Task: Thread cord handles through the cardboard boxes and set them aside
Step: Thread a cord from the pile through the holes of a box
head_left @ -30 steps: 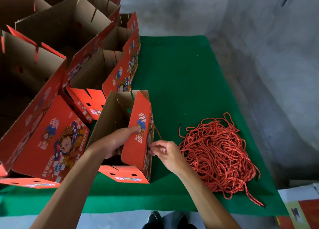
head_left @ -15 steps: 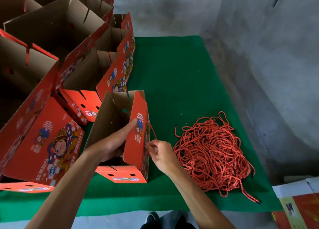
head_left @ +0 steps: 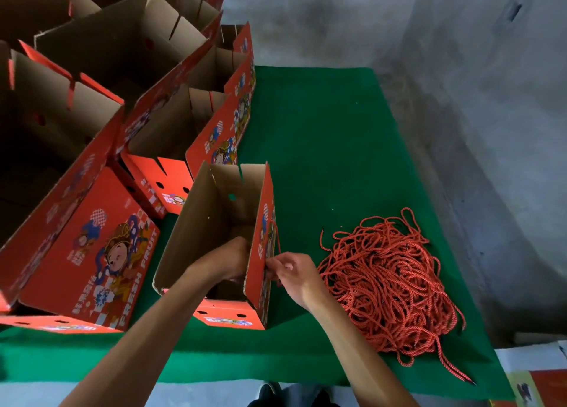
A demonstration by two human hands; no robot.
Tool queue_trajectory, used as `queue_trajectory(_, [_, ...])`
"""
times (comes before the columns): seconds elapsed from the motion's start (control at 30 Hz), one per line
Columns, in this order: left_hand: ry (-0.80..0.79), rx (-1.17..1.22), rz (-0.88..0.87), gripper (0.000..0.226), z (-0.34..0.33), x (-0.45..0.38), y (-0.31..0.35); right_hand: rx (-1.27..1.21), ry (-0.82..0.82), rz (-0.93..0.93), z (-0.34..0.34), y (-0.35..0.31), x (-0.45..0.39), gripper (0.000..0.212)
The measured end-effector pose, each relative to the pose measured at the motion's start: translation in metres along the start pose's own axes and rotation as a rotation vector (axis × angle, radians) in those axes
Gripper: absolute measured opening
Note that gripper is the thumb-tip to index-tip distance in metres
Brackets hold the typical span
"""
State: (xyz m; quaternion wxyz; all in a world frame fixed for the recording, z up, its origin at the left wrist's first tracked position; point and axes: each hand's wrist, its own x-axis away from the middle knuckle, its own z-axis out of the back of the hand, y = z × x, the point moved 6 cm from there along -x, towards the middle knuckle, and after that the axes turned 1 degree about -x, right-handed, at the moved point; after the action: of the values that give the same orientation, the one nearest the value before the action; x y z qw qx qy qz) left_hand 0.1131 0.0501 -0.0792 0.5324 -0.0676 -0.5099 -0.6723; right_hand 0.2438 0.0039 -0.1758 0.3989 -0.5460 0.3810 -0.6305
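An open red printed cardboard box [head_left: 211,222] stands upright on the green-covered table [head_left: 331,148], near its front edge. My left hand [head_left: 231,260] reaches down inside the box against its right wall, and that wall hides the fingers. Outside the same wall, my right hand [head_left: 293,273] pinches a red cord [head_left: 277,237] at the wall's surface. The cord runs up along the wall in a thin loop. A big tangled pile of red cords [head_left: 389,283] lies just right of my right hand.
Several more open boxes of the same print [head_left: 101,247] crowd the left half of the table, up to the back. Grey concrete floor and wall [head_left: 491,130] lie to the right. Printed paper [head_left: 537,385] shows at the bottom right corner.
My left hand has slid off the top edge of the box's right wall and gone down inside the box. My right hand stays at the wall's outer side, holding the cord.
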Motion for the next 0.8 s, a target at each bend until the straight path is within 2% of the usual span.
queue_trajectory(0.1, [0.013,-0.008,0.035,0.045,0.0,-0.007,-0.005,0.148,0.015,0.038,0.021,-0.003,-0.011,0.032])
queue_trajectory(0.2, [0.065,0.03,0.076,0.038,0.005,-0.012,-0.011,0.276,0.29,0.06,0.064,0.002,-0.037,0.018])
queue_trajectory(0.27, [0.114,0.091,0.066,0.031,0.012,-0.012,-0.013,0.483,0.399,-0.022,0.087,0.011,-0.06,0.015])
queue_trajectory(0.37, [0.175,-0.03,0.006,0.022,0.028,-0.007,-0.009,0.797,0.371,-0.22,0.101,0.028,-0.089,0.022])
queue_trajectory(0.5, [0.466,-0.335,-0.221,0.057,0.072,0.013,0.007,1.063,0.325,-0.257,0.097,0.032,-0.105,0.024])
queue_trajectory(0.57, [0.607,-0.445,-0.367,0.068,0.098,0.03,0.012,1.08,0.287,-0.252,0.094,0.032,-0.109,0.02])
queue_trajectory(0.67, [0.602,-0.514,-0.553,0.075,0.128,0.048,0.01,1.064,0.233,-0.231,0.087,0.03,-0.111,0.03])
queue_trajectory(0.73, [0.591,-0.573,-0.578,0.076,0.14,0.049,0.007,0.891,0.249,-0.169,0.082,0.025,-0.113,0.038])
queue_trajectory(0.8, [0.56,-0.639,-0.584,0.067,0.145,0.046,0.004,0.574,0.277,-0.064,0.077,0.009,-0.116,0.032])
